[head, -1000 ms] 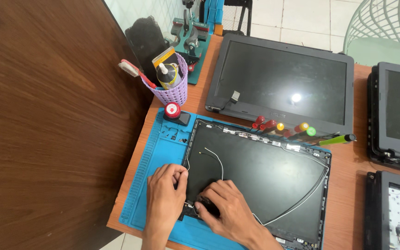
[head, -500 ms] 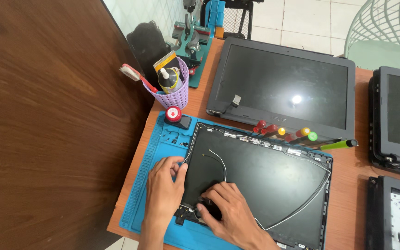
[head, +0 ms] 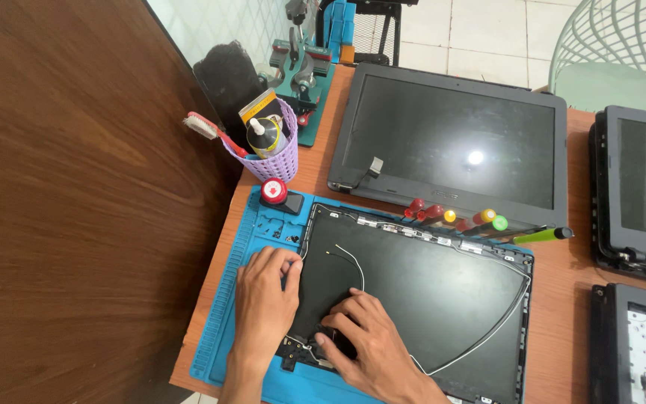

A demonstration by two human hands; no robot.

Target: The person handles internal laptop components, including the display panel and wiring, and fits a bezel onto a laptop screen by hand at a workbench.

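Observation:
A black laptop lid back cover (head: 443,299) lies open-side up on a blue work mat (head: 229,299), with thin white antenna wires (head: 353,265) running across it. My left hand (head: 263,303) rests flat on the cover's left edge, fingers spread and pressing down. My right hand (head: 364,340) is at the cover's near left corner, its fingertips bent onto a small dark part by the hinge; whether it grips anything is hidden by the fingers.
A row of screwdrivers (head: 472,221) lies along the cover's far edge. A purple basket (head: 274,157) with a toothbrush and glue bottle stands behind the mat, beside a red-topped tool (head: 274,193). Laptop screen panels (head: 454,142) lie behind and at right (head: 637,187). A dark wooden panel (head: 76,202) fills the left.
The view has shifted slightly. My right hand's fingers have edged along the near left corner; my left hand stays pressed on the cover's left edge.

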